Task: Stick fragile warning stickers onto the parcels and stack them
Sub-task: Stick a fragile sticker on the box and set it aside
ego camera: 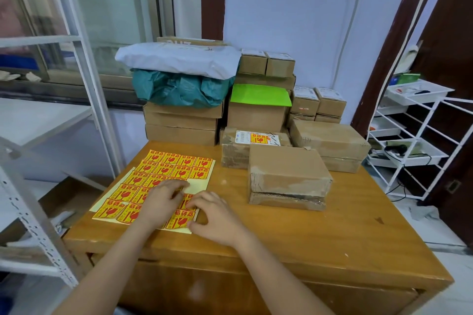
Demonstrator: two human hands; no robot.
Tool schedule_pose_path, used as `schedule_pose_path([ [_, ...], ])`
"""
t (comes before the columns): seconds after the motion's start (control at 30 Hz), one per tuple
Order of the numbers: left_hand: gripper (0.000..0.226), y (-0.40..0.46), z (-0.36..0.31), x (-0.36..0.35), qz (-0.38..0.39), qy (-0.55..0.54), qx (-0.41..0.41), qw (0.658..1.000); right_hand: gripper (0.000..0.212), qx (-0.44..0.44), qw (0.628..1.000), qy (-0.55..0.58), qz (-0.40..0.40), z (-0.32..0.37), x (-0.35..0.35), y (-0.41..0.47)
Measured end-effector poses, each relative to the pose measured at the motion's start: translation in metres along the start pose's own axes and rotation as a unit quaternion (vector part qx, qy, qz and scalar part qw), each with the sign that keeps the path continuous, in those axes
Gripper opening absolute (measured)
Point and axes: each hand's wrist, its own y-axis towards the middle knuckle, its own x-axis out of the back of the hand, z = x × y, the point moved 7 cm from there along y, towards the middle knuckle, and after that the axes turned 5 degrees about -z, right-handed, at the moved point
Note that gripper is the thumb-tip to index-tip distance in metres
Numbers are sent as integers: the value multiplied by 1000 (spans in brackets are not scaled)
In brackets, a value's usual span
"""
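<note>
I see both hands down on the sticker sheet (163,181), which lies flat on the wooden table (307,238). The left hand (160,203) rests on the sheet's middle with its fingers curled, the fingertips bent toward a bare patch of backing paper just beyond them; whether they actually pinch a sticker's edge I cannot tell. The right hand (215,217) sits just beside the left, touching the sheet's near right corner, fingers bent and pressing down on it, with nothing visibly gripped.

Beyond the right hand and off to its right stands a plain brown parcel (286,174) with taped edges. Behind that parcel, farther from the hands, sits a labelled parcel (253,146) already bearing a yellow-and-red fragile sticker (259,139) on its top. To the right of these lies a wider flat box (330,143).

Past the left hand, beyond the far edge of the sheet, cardboard boxes are stacked against the wall, with a teal bag (179,89) and a grey mailer (179,59) on top. A white wire rack (414,140) stands well apart, far right of the right hand.
</note>
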Motion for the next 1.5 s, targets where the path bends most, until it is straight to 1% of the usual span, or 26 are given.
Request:
schedule_pose_path([
  [0.07,30,-1,-1,1,-1,-3,4,1000,40,12,1000,16,0,1,1,-3],
  [0.17,28,-1,-1,1,1,-7,7,1000,31,26,1000,11,-7,5,3,-3],
  [0.3,15,0,2,1,4,-49,18,999,17,42,999,-15,-25,7,4,-1],
  [0.5,25,-1,2,3,10,-64,24,998,17,53,997,-48,-34,6,3,-2],
  [0.6,29,-1,2,3,16,-69,26,997,16,57,996,-48,-38,7,2,-2],
  [0.7,28,-1,0,4,18,-79,31,996,14,38,998,4,-50,4,5,-2],
  [0.77,25,-3,0,4,21,-86,33,995,11,11,995,58,-77,0,11,-4],
  [0.83,23,-4,2,4,21,-109,50,993,10,-4,990,87,-113,-3,20,-7],
  [0.93,24,-2,1,6,17,-160,84,983,10,5,981,109,-160,1,40,-14],
  [1.03,22,-1,0,6,24,-177,112,978,14,34,971,130,-199,10,72,-18],
  [1.13,24,1,3,8,47,-182,131,973,22,55,962,108,-243,13,113,-25],
  [1.27,23,9,-2,13,91,-129,127,979,28,47,959,27,-279,-3,158,-35],
  [1.37,20,19,-29,24,69,-108,95,987,34,30,950,-12,-309,-24,184,-42],
  [1.43,17,23,-63,29,53,-144,71,986,36,17,944,-51,-327,-37,200,-47],
  [1.5,23,27,-101,30,54,-214,72,973,38,10,936,-101,-336,-47,212,-51],
])
